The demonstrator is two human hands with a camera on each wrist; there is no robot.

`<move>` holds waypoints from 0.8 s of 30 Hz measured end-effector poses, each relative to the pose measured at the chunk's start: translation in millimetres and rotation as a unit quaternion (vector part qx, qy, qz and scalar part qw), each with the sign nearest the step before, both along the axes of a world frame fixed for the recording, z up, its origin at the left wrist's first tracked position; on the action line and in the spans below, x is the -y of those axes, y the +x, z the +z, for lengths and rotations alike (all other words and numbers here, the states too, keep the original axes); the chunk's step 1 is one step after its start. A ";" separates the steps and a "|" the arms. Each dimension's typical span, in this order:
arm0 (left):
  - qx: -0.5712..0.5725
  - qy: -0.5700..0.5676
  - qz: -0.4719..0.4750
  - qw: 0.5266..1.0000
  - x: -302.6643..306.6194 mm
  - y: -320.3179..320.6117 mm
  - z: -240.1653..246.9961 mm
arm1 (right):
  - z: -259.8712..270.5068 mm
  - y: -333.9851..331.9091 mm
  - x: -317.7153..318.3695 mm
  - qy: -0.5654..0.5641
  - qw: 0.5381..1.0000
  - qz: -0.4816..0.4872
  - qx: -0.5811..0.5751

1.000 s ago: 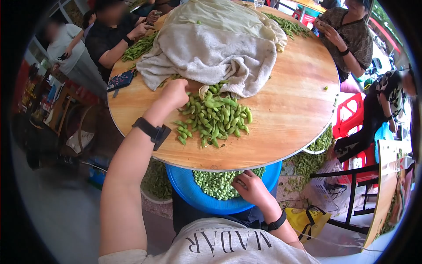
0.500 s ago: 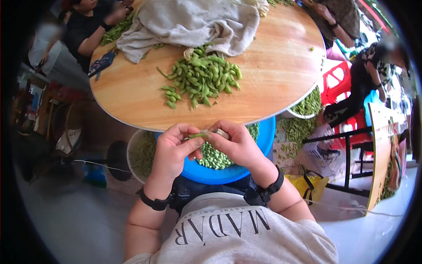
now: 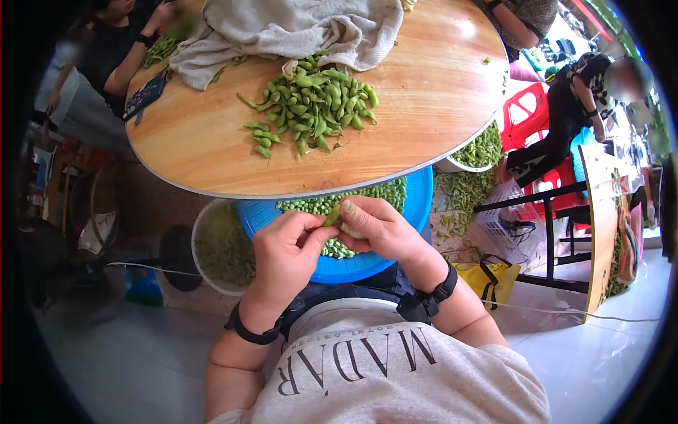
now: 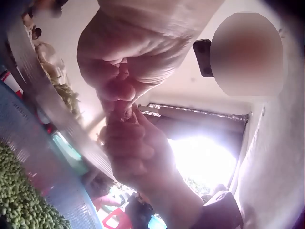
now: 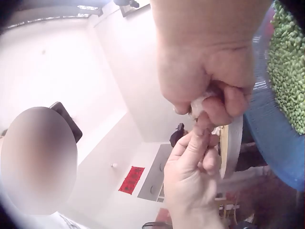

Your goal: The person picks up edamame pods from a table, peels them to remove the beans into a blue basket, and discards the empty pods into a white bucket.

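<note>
In the head view a green edamame pod (image 3: 332,215) is between my two hands, over a blue plastic basket (image 3: 421,212) of shelled beans (image 3: 385,192). My left hand (image 3: 288,244) pinches the pod's lower end between thumb and fingers. My right hand (image 3: 385,230) grips its other end, thumb on top. Something whitish (image 5: 197,107) shows among the right fingers in the right wrist view; I cannot tell what it is. Both hands meet fingertip to fingertip in the left wrist view, the pod hidden there. A heap of edamame pods (image 3: 311,106) lies on the wooden table (image 3: 205,152).
The table's rounded edge overhangs the basket's far side. A crumpled grey cloth (image 3: 282,32) covers the back of the table. Tubs of pods and husks stand at left (image 3: 201,258) and right (image 3: 472,159). Other people sit around, with a red chair (image 3: 524,116) at right.
My left hand came back from the pod heap with a pod and met the right hand, which rose from the beans. The head view tilted down, and the pod now points more upright.
</note>
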State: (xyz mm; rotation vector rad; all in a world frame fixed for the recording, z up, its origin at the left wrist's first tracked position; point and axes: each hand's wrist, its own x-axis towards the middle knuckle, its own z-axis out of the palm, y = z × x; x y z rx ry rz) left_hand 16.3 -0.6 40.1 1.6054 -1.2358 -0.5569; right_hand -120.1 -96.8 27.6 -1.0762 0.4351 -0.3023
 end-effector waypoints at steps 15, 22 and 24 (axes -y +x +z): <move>-0.012 -0.036 0.029 0.999 1.1 -17.8 -15.7 | -6.3 -6.2 -5.7 -0.055 0.996 -0.072 -0.019; 0.024 -0.066 0.025 0.997 2.5 -19.9 -11.5 | -4.8 -10.2 -0.7 -0.051 0.998 -0.033 -0.011; 0.018 -0.061 0.027 0.998 2.8 -20.0 -10.9 | -2.4 -9.6 -1.1 -0.055 0.998 -0.038 -0.017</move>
